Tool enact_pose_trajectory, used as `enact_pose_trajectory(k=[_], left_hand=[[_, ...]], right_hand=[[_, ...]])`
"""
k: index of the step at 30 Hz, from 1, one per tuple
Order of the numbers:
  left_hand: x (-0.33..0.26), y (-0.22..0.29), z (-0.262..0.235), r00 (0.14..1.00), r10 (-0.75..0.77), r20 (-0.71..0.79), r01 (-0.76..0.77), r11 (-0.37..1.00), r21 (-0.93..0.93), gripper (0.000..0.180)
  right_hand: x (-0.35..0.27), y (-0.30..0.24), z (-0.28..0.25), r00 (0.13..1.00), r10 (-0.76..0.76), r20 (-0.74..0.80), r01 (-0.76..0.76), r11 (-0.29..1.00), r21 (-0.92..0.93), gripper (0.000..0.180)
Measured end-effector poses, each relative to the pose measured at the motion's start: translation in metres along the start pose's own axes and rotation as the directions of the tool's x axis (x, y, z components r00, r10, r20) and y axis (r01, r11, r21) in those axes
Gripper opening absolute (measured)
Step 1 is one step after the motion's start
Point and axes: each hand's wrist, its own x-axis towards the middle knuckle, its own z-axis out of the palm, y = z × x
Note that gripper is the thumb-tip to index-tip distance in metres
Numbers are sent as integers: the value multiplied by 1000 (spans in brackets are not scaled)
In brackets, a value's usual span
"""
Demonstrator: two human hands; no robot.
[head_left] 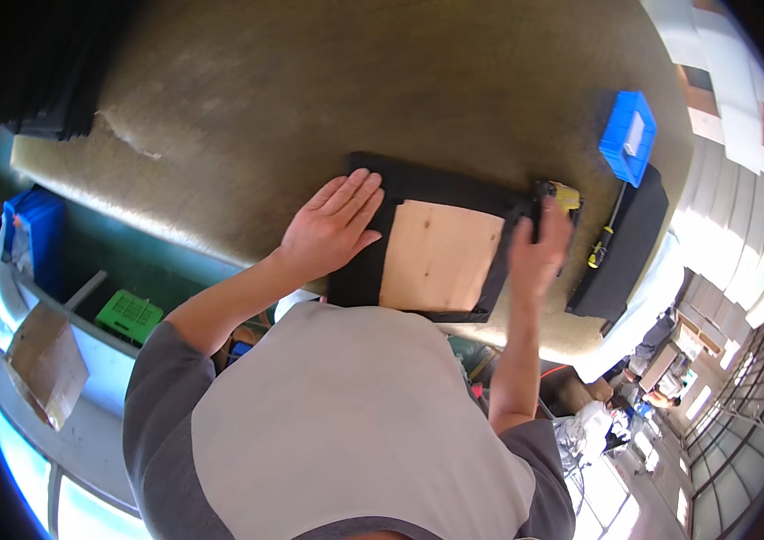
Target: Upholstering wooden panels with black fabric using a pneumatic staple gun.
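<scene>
The black panel [445, 185] with a wooden insert [443, 256] lies at the near edge of the counter [265, 117]. The left hand [332, 225] rests flat on its upper-left corner, grip wide. The right hand [541, 250] is at the yellow-black tool [566, 195]; blur prevents telling its grip state.

1 black fabric piece [445, 187] lying flat, kinda skewed, on the brown worktop [310, 90], with 1 pale, knotty wood panel [443, 256] showing inside it. 1 yellow-and-black tool [567, 195], pretty blurry, sits by its upper right corner.
</scene>
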Motion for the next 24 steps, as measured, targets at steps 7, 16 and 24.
enact_pose_trajectory(k=[7,16,24], left_hand=[[-7,12,11,997,-7,-80,12,998,62,47],[-14,14,17,986,-1,-166,21,993,116,43],[-18,13,19,979,37,-201,-4,986,165,39]], right_hand=[[2,89,12,926,329,186,-292,936,-198,86],[40,-13,-70,782,203,589,-574,604,553,43],[48,-123,-18,464,-134,875,-591,690,419,22]])
